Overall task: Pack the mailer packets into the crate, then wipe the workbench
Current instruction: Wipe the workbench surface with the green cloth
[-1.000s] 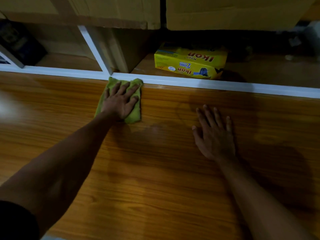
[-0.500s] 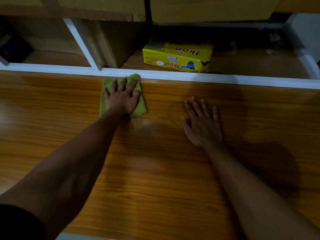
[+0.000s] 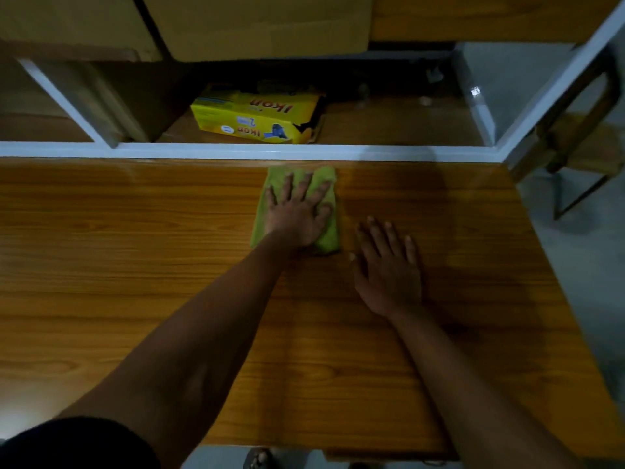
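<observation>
A green cloth (image 3: 327, 240) lies flat on the wooden workbench (image 3: 135, 252), close to its far edge. My left hand (image 3: 297, 211) presses on the cloth with straight, spread fingers. Just to the right of the cloth, my right hand (image 3: 387, 269) rests flat on the bare wood, palm down, apart from the cloth by a small gap. No mailer packets or crate are in view.
A white rail (image 3: 236, 152) borders the bench's far edge. Behind it, a yellow box (image 3: 257, 118) lies on a lower shelf under cardboard boxes (image 3: 263, 25). The bench ends at the right, where a chair frame (image 3: 581, 130) stands on the grey floor.
My left hand has slid the green cloth to the right along the far edge, now close to my right hand. The view has shifted right, showing the bench's right end.
</observation>
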`<state>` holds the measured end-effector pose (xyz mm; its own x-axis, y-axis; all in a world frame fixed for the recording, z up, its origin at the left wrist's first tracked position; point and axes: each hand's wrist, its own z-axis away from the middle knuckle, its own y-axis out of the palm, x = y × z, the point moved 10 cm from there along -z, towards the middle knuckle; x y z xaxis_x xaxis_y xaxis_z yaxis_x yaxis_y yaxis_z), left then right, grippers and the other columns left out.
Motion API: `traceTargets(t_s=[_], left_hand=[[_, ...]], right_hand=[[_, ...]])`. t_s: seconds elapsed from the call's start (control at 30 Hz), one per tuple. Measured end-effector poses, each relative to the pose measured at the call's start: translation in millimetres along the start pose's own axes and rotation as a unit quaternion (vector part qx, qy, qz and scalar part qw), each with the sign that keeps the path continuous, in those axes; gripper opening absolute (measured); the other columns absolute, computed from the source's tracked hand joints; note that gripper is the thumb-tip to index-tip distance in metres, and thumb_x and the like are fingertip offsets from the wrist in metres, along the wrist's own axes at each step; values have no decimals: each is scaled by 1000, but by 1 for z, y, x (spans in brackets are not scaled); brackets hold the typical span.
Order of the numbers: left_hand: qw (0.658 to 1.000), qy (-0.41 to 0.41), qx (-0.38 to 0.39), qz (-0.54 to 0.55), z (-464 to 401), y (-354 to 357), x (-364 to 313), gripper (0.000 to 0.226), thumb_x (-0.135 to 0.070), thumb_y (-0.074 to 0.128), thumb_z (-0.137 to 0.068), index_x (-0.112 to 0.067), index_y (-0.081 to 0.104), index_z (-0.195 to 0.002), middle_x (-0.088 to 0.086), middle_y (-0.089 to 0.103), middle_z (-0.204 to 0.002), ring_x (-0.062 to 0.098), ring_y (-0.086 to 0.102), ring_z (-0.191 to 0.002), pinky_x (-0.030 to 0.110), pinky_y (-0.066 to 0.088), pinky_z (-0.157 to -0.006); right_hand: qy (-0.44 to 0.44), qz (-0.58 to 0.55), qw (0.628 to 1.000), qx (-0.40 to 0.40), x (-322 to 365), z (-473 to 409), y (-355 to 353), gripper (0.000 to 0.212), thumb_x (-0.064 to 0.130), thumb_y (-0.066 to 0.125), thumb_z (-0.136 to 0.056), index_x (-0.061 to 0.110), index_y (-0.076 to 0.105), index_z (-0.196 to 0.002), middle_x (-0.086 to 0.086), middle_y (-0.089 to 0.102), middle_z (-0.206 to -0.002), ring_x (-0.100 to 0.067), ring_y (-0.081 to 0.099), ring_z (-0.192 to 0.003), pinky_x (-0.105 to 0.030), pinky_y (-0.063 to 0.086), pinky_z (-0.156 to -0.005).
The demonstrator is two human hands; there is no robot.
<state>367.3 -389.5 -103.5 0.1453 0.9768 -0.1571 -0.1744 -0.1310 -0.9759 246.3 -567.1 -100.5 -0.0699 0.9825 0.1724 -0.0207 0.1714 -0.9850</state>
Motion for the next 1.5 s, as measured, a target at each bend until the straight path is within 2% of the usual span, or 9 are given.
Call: traceTargets(t_s=[0.17, 0.3, 0.37, 0.47, 0.63, 0.8, 1.0, 1.27, 1.5], left_hand=[[985, -167, -23, 28, 8, -4, 40, 70, -70, 15, -102, -49, 2, -167, -3, -5, -179, 37, -10, -163, 73, -6, -123], [968, -241, -33, 62, -32, -3, 6, 75, -64, 15, -104, -33, 0, -171, 9, -5, -179, 47, -13, -161, 78, -6, -120], [972, -226, -34, 54, -46, 1, -27, 77, -62, 14, -105, -25, -1, -171, 13, -6, -178, 48, -12, -161, 77, -4, -121], [997, -79, -12, 10, -34, 15, -76, 72, -69, 14, -105, -40, 0, -169, 3, -6, -179, 42, -11, -162, 76, -4, -122], [998, 49, -37, -23, 83, 32, -127, 66, -71, 20, -106, -52, 5, -167, -7, -2, -179, 38, -7, -164, 76, 6, -123], [999, 40, -26, -21, 66, 33, -138, 67, -75, 15, -102, -55, 3, -165, -8, -5, -179, 38, -9, -164, 77, 3, -122], [1000, -21, -8, 0, -60, 13, -138, 68, -76, 14, -101, -55, 2, -165, -6, -2, -179, 38, -9, -163, 75, -4, -123], [998, 46, -36, -2, 102, 45, -164, 67, -74, 13, -104, -53, 0, -166, -8, -8, -179, 35, -12, -164, 73, 2, -125], [999, -31, -19, 8, -45, 18, -155, 70, -76, 13, -100, -54, 6, -165, -5, 1, -179, 37, -5, -164, 75, -2, -123]], right_hand=[[-12, -3, 1000, 13, -77, 11, -16, 66, 64, 9, -105, 44, 5, -167, 12, -2, -177, -18, -6, -164, -53, 0, -130], [0, -9, 1000, -2, -93, 4, -14, 64, 58, 11, -108, 38, 1, -168, 11, -7, -177, -19, -12, -163, -56, -3, -130], [3, -7, 1000, -14, -92, 2, -14, 64, 56, 16, -108, 37, 5, -169, 9, -3, -177, -20, -9, -163, -57, 0, -130], [-6, -18, 1000, -23, -92, 3, -16, 63, 50, 23, -108, 34, 19, -168, 7, 10, -177, -23, 4, -164, -58, 5, -129], [-34, -19, 999, 0, -108, 11, -20, 63, 51, 21, -107, 32, 27, -167, 7, 14, -176, -20, 8, -164, -52, 7, -131], [-31, 8, 999, 25, -143, 2, -23, 65, 65, 7, -106, 44, -2, -167, 8, -10, -177, -22, -11, -163, -57, -1, -130], [-22, 22, 999, -4, -146, -3, -19, 65, 63, 8, -106, 44, -3, -167, 10, -10, -177, -21, -9, -163, -58, 2, -130], [-24, -4, 1000, 15, -141, 1, -24, 63, 63, 7, -108, 44, -5, -167, 7, -13, -177, -23, -11, -163, -58, -2, -129], [-21, 13, 1000, 3, -142, 0, -23, 63, 62, 10, -107, 44, 1, -167, 7, -5, -177, -24, -7, -164, -59, 0, -129]])
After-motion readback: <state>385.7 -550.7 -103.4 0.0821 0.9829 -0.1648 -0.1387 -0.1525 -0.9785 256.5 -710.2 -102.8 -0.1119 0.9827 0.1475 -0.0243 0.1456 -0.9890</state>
